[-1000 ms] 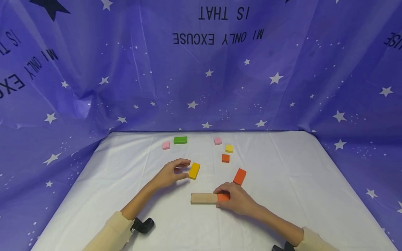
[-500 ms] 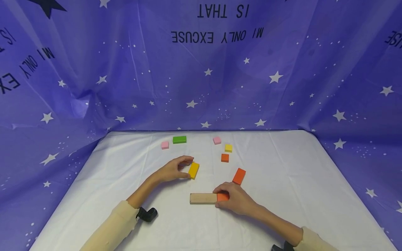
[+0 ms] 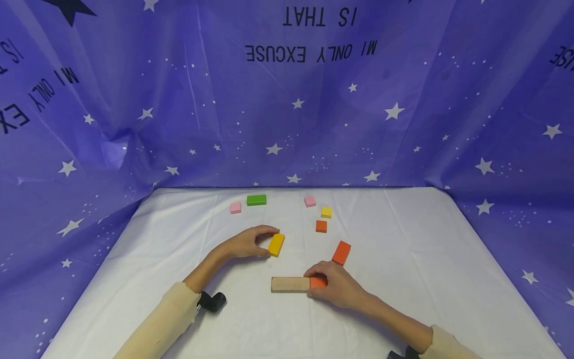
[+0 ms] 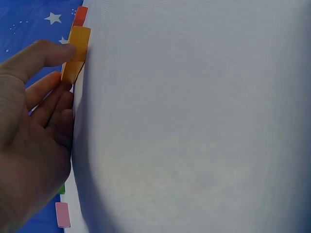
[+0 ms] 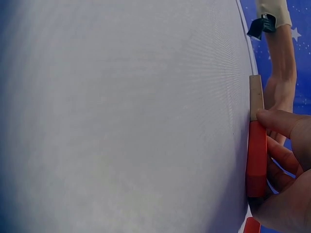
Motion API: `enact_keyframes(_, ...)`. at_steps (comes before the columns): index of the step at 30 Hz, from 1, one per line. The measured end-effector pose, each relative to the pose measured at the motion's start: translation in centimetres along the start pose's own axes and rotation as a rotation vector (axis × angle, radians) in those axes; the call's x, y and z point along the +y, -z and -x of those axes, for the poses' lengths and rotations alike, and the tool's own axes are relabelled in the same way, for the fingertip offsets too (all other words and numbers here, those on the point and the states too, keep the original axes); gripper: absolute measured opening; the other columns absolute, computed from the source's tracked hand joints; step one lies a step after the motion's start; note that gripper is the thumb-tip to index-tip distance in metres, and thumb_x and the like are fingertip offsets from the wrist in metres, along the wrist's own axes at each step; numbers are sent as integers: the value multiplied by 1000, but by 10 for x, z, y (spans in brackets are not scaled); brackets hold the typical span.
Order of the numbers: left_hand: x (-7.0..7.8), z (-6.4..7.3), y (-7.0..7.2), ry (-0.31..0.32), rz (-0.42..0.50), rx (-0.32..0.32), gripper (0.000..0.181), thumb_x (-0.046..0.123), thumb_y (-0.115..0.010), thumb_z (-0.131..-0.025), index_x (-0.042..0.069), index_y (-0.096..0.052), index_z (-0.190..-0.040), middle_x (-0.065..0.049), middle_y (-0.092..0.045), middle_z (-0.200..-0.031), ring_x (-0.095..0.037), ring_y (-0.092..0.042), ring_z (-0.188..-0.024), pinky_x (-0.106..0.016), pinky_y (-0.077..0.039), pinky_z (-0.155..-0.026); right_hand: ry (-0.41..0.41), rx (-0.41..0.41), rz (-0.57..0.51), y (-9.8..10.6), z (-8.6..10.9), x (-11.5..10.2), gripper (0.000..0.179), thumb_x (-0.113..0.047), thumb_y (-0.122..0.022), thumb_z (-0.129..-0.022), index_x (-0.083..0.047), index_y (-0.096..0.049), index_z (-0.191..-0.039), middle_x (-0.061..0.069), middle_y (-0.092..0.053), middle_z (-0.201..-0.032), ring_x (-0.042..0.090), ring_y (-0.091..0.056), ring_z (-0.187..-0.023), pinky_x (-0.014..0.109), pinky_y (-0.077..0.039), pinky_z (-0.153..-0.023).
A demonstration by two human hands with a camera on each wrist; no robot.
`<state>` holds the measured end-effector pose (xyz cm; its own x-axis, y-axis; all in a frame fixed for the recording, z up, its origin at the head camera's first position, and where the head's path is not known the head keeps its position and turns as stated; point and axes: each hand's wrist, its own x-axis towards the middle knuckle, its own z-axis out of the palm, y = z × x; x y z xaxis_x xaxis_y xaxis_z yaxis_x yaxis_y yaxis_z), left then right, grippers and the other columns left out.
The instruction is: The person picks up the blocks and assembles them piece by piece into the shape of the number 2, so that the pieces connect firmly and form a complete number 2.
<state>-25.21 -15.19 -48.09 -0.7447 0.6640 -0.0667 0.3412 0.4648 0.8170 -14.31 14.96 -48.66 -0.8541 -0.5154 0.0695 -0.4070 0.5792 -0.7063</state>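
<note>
yellow block (image 3: 276, 245) pinched in left grip (image 3: 243, 243), orange block (image 3: 318, 282) within right grip (image 3: 339, 286)

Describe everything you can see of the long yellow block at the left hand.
The long yellow block is a plain, straight-edged rectangular piece in warm, orange-tinged yellow, smooth like painted wood, with no marking visible. In the head view it sits on its broad side at a slant, far end angled rightward, beyond the bare wooden block. The left hand pinches it, thumb at the near end and fingers at the far end. Whether it touches the white cloth throughout cannot be told.
</note>
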Motion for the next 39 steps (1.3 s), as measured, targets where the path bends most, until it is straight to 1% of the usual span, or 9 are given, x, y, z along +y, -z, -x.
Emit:
enact_keyframes(7, -1, -2, -1, -5, 14, 7, 63, 6, -77, -81, 1, -54, -140, -13, -55, -137, -28, -49, -127, -44, -34, -113, 4, -1, -7, -1, 0, 1, 30, -21, -86, -79, -16, -73, -105, -11, -67, -99, 9, -57, -90, 28, -48, -81)
enact_keyframes(12, 3, -1, -1, 10, -3, 13, 62, 7, -78, -80, 3, -56, -138, -11, -57, -136, -28, -49, -126, -46, -34, -112, -5, -7, 10, 1, 0, 0, 30, -21, -86, -79, -16, -73, -106, -11, -67, -99, 8, -56, -89, 28, -48, -81)
enact_keyframes(15, 5, 0, -2, 8, 2, 10, 63, 8, -79, -80, 3, -56, -138, -11, -58, -135, -28, -51, -123, -46, -37, -110, -6, -9, 9, 2, 0, 0, 30, -20, -85, -79, -16, -73, -106, -11, -67, -100, 8, -56, -89, 28, -47, -81)
enact_keyframes(20, 12, 1, -4, -2, 49, -22, 64, 5, -77, -79, -1, -55, -138, -11, -60, -133, -27, -55, -120, -44, -41, -107, -2, -12, 4, 0, -1, 1, 30, -20, -85, -79, -17, -73, -106, -12, -67, -100, 8, -56, -90, 28, -47, -81)
enact_keyframes(27, 21, -1, -11, -19, 103, -74, 65, 3, -76, -80, -2, -53, -140, -12, -57, -137, -28, -55, -123, -42, -43, -106, 2, -17, 5, 1, -2, 0, 30, -20, -86, -79, -17, -73, -106, -12, -67, -100, 8, -57, -90, 27, -48, -81)
enact_keyframes(31, 25, 0, -15, -22, 74, -88, 65, 4, -77, -80, -1, -53, -140, -11, -58, -137, -27, -55, -123, -42, -42, -107, -6, -22, 4, 2, -2, -1, 30, -21, -86, -79, -17, -73, -106, -11, -67, -100, 8, -56, -89, 28, -48, -82)
enact_keyframes(36, 27, 0, -19, -16, 28, -100, 64, 7, -79, -80, 4, -55, -140, -6, -59, -136, -22, -56, -122, -40, -41, -108, -8, -20, 2, 3, -1, -1, 30, -20, -85, -79, -16, -73, -106, -10, -67, -101, 9, -56, -90, 28, -48, -82)
enact_keyframes(39, 26, 0, -21, -37, 27, -107, 63, 8, -78, -80, 3, -55, -139, -5, -60, -134, -20, -56, -120, -38, -42, -107, 1, -15, 2, 2, -1, -1, 30, -20, -86, -79, -16, -73, -106, -10, -68, -101, 8, -57, -90, 28, -48, -82)
